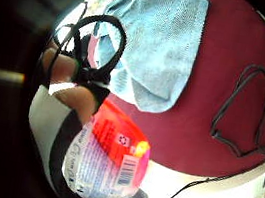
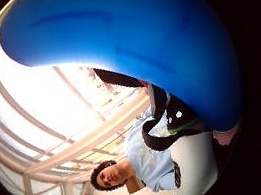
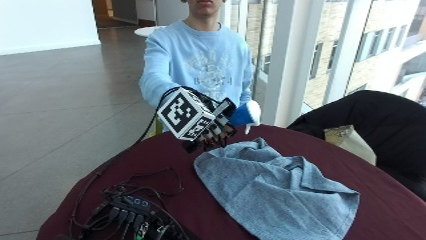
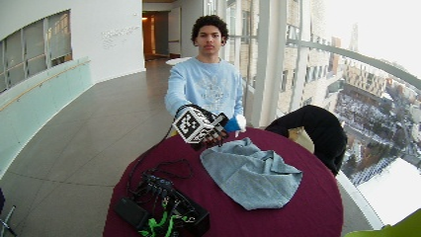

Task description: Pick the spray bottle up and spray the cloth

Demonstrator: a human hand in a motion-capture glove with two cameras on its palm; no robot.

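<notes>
In the outside view my gloved right hand is raised above the far edge of the round maroon table, fingers curled round the spray bottle. The bottle's blue and white head sticks out beside the hand. The light blue cloth lies crumpled on the table just in front of and below the hand. The little finger side palm view shows the bottle's clear body with a red and pink label against my fingers, and the cloth beyond. The blue spray head fills much of the thumb side palm view.
A black electronics box with cables sits at the table's near left. A cable loop lies on the maroon top beside the cloth. A black jacket hangs over a chair at the right, by the windows.
</notes>
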